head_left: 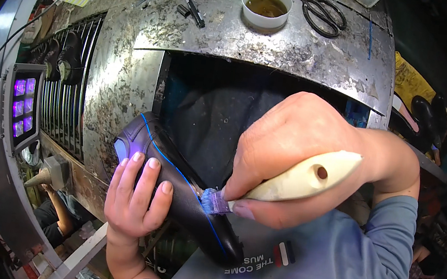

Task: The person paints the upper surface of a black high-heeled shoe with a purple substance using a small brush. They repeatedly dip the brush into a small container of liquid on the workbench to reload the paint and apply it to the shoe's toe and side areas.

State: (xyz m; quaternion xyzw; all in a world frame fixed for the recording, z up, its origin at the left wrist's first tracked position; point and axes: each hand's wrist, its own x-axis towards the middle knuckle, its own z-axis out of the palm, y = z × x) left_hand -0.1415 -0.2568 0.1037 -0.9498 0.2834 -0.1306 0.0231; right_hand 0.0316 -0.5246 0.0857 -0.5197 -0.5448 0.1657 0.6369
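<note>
A black shoe upper (pixel 177 181) lies tilted across my lap, with a glowing blue line running along its side. My left hand (pixel 137 198) rests on it with fingers stretched out and slightly apart, steadying its surface near the lighter end. In my right hand (pixel 294 147) is a brush (pixel 299 175) with a cream handle that has a hole near its end. Its bluish bristles touch the shoe along the blue line. The fingers of my right hand are closed round the handle close to the bristles.
A worn metal bench (pixel 201 40) stands ahead, carrying a white bowl of brownish liquid (pixel 266 6), black scissors (pixel 324 17) and a black marker (pixel 194 9). A purple-lit lamp (pixel 22 106) is at left, near shoes on a rack (pixel 69 58). Another person's arm (pixel 61 212) shows lower left.
</note>
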